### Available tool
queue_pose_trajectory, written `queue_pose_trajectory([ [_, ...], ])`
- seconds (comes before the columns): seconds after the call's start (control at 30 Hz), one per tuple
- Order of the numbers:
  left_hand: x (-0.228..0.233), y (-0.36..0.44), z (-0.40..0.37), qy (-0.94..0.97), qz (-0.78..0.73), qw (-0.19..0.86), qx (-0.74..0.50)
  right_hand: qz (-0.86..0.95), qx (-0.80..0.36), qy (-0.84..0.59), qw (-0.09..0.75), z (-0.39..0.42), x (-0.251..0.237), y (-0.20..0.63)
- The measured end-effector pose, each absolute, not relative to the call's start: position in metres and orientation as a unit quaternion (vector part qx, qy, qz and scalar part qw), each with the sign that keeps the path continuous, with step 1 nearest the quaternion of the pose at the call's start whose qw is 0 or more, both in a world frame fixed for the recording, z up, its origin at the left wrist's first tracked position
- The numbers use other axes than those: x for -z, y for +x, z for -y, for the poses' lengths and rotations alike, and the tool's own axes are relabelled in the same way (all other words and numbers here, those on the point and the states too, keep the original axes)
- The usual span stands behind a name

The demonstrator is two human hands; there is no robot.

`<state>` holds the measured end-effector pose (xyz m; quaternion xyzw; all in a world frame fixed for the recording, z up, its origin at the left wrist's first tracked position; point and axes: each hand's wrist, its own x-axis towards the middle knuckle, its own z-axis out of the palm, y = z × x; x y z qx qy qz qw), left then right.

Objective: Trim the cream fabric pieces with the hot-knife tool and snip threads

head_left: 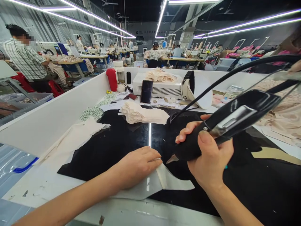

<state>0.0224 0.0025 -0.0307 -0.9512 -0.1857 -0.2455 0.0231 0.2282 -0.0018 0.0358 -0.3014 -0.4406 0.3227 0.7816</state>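
Note:
My right hand (pixel 209 153) grips a black corded hand tool (pixel 225 125), its tip pointing down at the edge of a pale fabric piece (pixel 174 182) on the glossy black work surface (pixel 113 147). The tool's black cable (pixel 235 72) arcs up and to the right. My left hand (pixel 138 163) lies flat on the same pale fabric, pressing it down just left of the tool's tip. A stack of cut cream fabric pieces (pixel 141 114) sits farther back on the black surface.
White walls (pixel 58 113) box in the table. At the back stand a white machine (pixel 160 89) with a phone (pixel 147 91) leaning on it, a red bottle (pixel 112 79) and a white headset (pixel 190 88). Beige fabric (pixel 282 116) piles at right. A seated person (pixel 25 59) works at far left.

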Motion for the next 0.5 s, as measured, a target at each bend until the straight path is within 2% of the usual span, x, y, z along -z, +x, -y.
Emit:
queue_pose_trajectory([
  [0.2, 0.020, 0.030, 0.007, -0.962, 0.190, -0.046, 0.191, 0.438, -0.322, -0.316, 0.778, 0.006, -0.035, 0.230],
  [0.5, 0.030, 0.025, 0.014, -0.960, 0.183, 0.010, 0.213, 0.452, -0.349, -0.289, 0.769, 0.007, -0.029, 0.226],
])
